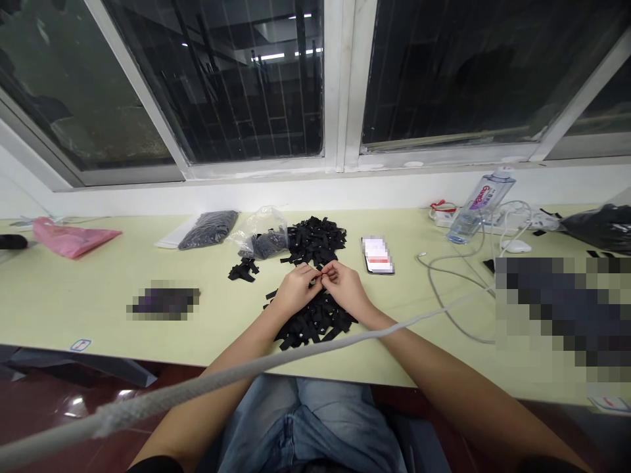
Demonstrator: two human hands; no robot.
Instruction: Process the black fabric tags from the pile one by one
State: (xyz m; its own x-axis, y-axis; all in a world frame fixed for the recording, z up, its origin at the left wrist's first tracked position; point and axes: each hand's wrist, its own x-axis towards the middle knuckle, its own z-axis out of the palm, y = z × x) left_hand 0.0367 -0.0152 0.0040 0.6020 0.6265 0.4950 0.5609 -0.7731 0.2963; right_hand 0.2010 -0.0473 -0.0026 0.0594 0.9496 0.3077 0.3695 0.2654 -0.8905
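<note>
My left hand point(297, 289) and my right hand point(345, 287) meet over the table, thumbs and fingertips pinched together. What sits between the fingertips is too small and too covered to make out. Under and in front of my wrists lies a heap of short black fabric strips point(315, 320), some with small shiny spots. Just beyond my fingers is a second pile of black strips point(318, 240). A small cluster of black pieces point(243, 269) lies left of my left hand, close to an open clear plastic bag point(266, 226) with dark pieces inside.
A filled clear bag point(210, 228) and a pink bag point(69, 238) lie to the left. Right of my hands are a lit phone point(378, 255), grey cables point(434, 279) and a leaning water bottle point(480, 203). A thick pale cord point(296, 355) crosses in front of my forearms.
</note>
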